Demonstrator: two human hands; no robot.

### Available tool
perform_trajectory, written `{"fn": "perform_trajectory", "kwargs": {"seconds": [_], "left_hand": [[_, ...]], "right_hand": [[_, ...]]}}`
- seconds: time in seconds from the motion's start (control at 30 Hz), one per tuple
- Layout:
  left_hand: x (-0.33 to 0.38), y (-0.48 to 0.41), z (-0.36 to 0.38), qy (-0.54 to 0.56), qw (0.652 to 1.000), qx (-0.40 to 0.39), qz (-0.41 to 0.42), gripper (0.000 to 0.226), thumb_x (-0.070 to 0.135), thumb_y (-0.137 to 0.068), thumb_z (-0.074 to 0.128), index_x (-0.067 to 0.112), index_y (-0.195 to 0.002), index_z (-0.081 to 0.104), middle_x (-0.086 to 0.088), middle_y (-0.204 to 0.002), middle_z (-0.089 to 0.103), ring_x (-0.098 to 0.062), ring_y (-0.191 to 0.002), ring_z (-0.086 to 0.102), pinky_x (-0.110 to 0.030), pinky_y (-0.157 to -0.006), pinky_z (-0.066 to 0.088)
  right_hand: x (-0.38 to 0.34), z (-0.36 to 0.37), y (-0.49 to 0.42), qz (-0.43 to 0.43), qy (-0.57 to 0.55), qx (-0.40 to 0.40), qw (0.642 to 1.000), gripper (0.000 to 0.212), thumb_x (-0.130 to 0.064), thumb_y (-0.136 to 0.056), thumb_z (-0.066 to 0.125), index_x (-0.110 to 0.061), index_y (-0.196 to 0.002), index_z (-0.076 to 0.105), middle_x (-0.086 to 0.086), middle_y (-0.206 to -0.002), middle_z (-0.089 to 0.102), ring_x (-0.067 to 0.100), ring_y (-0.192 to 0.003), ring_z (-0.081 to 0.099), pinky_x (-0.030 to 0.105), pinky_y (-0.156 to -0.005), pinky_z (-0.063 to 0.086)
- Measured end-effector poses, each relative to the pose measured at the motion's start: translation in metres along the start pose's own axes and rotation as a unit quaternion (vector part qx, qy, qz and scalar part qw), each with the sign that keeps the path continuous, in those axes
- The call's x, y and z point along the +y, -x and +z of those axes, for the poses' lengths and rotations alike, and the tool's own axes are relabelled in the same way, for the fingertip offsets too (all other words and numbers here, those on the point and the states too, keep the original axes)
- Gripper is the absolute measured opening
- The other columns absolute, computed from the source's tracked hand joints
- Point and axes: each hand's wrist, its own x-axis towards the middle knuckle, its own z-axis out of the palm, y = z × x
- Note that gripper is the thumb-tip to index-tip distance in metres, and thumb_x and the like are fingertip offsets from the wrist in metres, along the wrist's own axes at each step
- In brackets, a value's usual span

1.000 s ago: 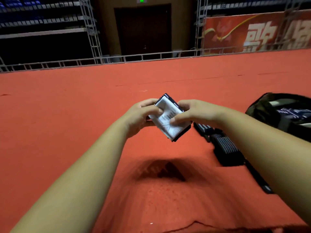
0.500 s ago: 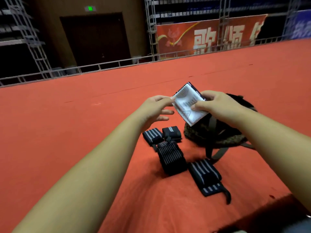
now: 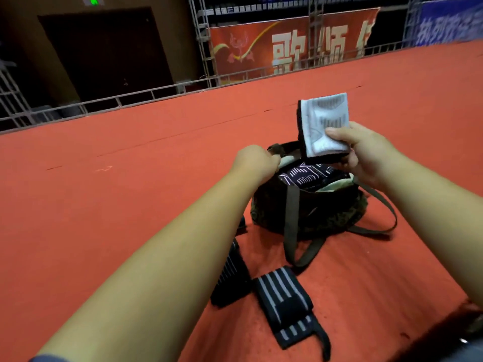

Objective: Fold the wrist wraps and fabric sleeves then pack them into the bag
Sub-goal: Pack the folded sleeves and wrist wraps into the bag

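My right hand [image 3: 366,152] pinches a folded white fabric sleeve with a black edge [image 3: 324,124] and holds it just above the mouth of a dark camouflage bag [image 3: 308,210]. My left hand [image 3: 254,160] grips the bag's near-left rim and holds it open. A dark patterned sleeve [image 3: 305,175] lies inside the bag. On the red carpet in front of the bag lie black wrist wraps with grey stripes: one [image 3: 285,301] is in plain sight, another [image 3: 232,278] is partly hidden behind my left forearm.
The bag's olive straps [image 3: 295,239] trail over the red carpet [image 3: 130,178] towards me and to the right. A metal railing [image 3: 104,100] and a red banner [image 3: 287,45] close off the far edge of the floor.
My left hand has let go of the white sleeve and taken hold of the bag's rim. My right hand alone has carried the sleeve over the bag. The view has swung towards the bag.
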Motion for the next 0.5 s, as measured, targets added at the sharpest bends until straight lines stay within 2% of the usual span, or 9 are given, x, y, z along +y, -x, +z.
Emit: {"fn": "perform_trajectory", "kwargs": {"seconds": [0.07, 0.1, 0.17, 0.23, 0.3, 0.37, 0.43, 0.5], "left_hand": [[0.0, -0.005, 0.003, -0.029, 0.999, -0.009, -0.028, 0.037, 0.034, -0.1, 0.057, 0.004, -0.079, 0.063, -0.014, -0.077, 0.059, -0.036, -0.083, 0.058, -0.034, -0.069, 0.044], [-0.003, -0.006, 0.005, -0.022, 0.999, -0.015, -0.031, 0.033, 0.026, -0.099, 0.057, 0.002, -0.078, 0.062, -0.012, -0.075, 0.057, -0.035, -0.081, 0.056, -0.035, -0.069, 0.044], [-0.015, -0.01, 0.007, 0.073, 0.997, -0.017, -0.032, 0.019, 0.01, -0.095, 0.056, 0.004, -0.092, 0.074, -0.011, -0.086, 0.065, -0.032, -0.084, 0.059, -0.035, -0.073, 0.049], [-0.027, -0.012, 0.009, 0.226, 0.972, -0.01, -0.055, 0.038, -0.004, -0.09, 0.053, 0.017, -0.109, 0.079, -0.003, -0.099, 0.072, -0.024, -0.09, 0.064, -0.03, -0.076, 0.05], [-0.034, -0.013, 0.01, 0.349, 0.934, -0.007, -0.077, 0.054, -0.011, -0.084, 0.048, 0.019, -0.118, 0.078, -0.004, -0.11, 0.077, -0.02, -0.1, 0.07, -0.027, -0.078, 0.053], [-0.034, -0.012, 0.012, 0.421, 0.904, -0.007, -0.075, 0.063, -0.016, -0.081, 0.039, 0.023, -0.112, 0.078, -0.004, -0.105, 0.08, -0.02, -0.099, 0.073, -0.025, -0.076, 0.055], [-0.032, -0.008, 0.012, 0.446, 0.892, 0.006, -0.072, 0.066, -0.019, -0.085, 0.036, 0.023, -0.116, 0.076, -0.001, -0.101, 0.079, -0.017, -0.091, 0.071, -0.019, -0.065, 0.052], [-0.029, -0.006, 0.014, 0.444, 0.894, 0.023, -0.059, 0.07, -0.02, -0.086, 0.036, 0.019, -0.133, 0.07, 0.0, -0.116, 0.074, -0.015, -0.101, 0.069, -0.017, -0.07, 0.051]], "right_hand": [[0.008, -0.001, -0.009, 0.013, -0.05, -0.014, 0.999, 0.034, -0.03, -0.091, 0.071, -0.027, -0.126, 0.071, 0.008, -0.123, 0.074, 0.031, -0.109, 0.067, 0.048, -0.094, 0.05], [0.012, 0.0, -0.012, 0.023, -0.065, -0.022, 0.997, 0.035, -0.03, -0.094, 0.069, -0.027, -0.128, 0.07, 0.008, -0.125, 0.073, 0.031, -0.112, 0.066, 0.049, -0.097, 0.049], [0.018, 0.006, -0.016, 0.052, -0.081, -0.042, 0.994, 0.037, -0.029, -0.096, 0.067, -0.02, -0.132, 0.07, 0.01, -0.123, 0.073, 0.032, -0.112, 0.067, 0.049, -0.102, 0.049], [0.024, 0.015, -0.019, 0.083, -0.077, -0.069, 0.991, 0.041, -0.027, -0.093, 0.068, -0.01, -0.13, 0.073, 0.013, -0.119, 0.076, 0.031, -0.107, 0.072, 0.046, -0.103, 0.054], [0.03, 0.025, -0.021, 0.107, -0.034, -0.086, 0.99, 0.039, -0.028, -0.089, 0.072, -0.008, -0.122, 0.077, 0.012, -0.113, 0.079, 0.026, -0.097, 0.074, 0.041, -0.096, 0.056], [0.037, 0.034, -0.024, 0.132, 0.019, -0.101, 0.986, 0.037, -0.029, -0.092, 0.071, -0.008, -0.122, 0.077, 0.009, -0.111, 0.079, 0.023, -0.091, 0.073, 0.037, -0.086, 0.055], [0.043, 0.039, -0.027, 0.159, 0.067, -0.12, 0.978, 0.037, -0.032, -0.094, 0.069, -0.011, -0.124, 0.077, 0.006, -0.107, 0.077, 0.021, -0.085, 0.069, 0.033, -0.071, 0.052], [0.046, 0.046, -0.027, 0.177, 0.126, -0.132, 0.967, 0.03, -0.036, -0.097, 0.067, -0.015, -0.115, 0.078, 0.003, -0.094, 0.072, 0.017, -0.073, 0.062, 0.028, -0.056, 0.047]]}}
